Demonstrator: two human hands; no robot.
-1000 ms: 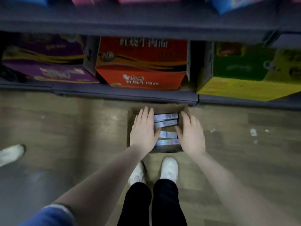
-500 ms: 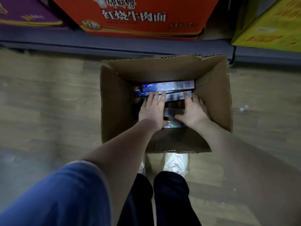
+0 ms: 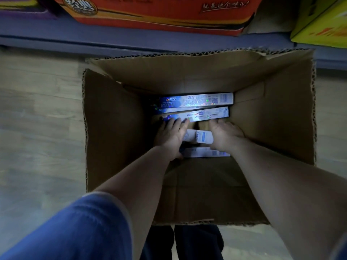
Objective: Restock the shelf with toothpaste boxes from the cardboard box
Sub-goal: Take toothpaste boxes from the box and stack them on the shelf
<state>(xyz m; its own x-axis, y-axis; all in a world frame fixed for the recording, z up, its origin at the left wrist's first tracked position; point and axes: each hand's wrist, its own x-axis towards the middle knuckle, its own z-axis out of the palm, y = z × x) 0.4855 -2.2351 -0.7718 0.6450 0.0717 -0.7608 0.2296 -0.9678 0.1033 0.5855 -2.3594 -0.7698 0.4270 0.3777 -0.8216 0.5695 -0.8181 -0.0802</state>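
Note:
An open cardboard box (image 3: 112,128) stands on the floor and I look straight down into it. Several toothpaste boxes lie at its bottom: a blue-and-white one (image 3: 195,100) at the far side, a second (image 3: 204,114) just below it, a white one (image 3: 199,136) and another (image 3: 204,152) nearest me. My left hand (image 3: 169,136) lies over the left ends of the white ones, its straight fingers touching the second blue box. My right hand (image 3: 226,133) curls round the right end of the white toothpaste box. The shelf edge (image 3: 131,42) runs along the top.
A red carton (image 3: 159,14), a yellow carton (image 3: 323,29) and a purple one (image 3: 18,8) sit on the bottom shelf behind the cardboard box. Wooden floor (image 3: 37,128) lies to the left and right. My legs (image 3: 187,243) stand against the box's near wall.
I have bent closer, so the cardboard box fills more of the view. Both hands have gone from above the box down to its bottom, onto the toothpaste boxes.

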